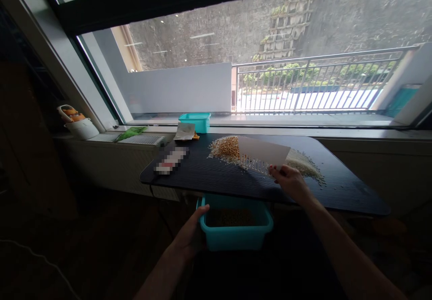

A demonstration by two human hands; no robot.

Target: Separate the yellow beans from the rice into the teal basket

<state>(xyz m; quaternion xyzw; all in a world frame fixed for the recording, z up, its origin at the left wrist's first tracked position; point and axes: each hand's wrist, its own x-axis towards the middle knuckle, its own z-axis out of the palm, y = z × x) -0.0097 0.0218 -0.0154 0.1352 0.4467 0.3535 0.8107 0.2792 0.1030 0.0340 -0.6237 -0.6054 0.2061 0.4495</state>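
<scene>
Two hands (195, 224) (289, 181) hold tub (234, 238) left, slotted card (265, 150) right.

The right hand (286, 177) is holding a slotted white sheet (263, 150) between yellow beans (229, 147) and pale grains (303, 163) on the table (202, 174); the left hand (193, 229) is gripping a turquoise tub (236, 238).

The dark counter (205, 174) had yellow bits (229, 147), pale bits (303, 163), paper (184, 131) and a blurred thing (172, 160) on it.

Left hand (193, 229) partly hidden at the tub (236, 237); one flat object (171, 161) (pixelated) unreadable.
</scene>
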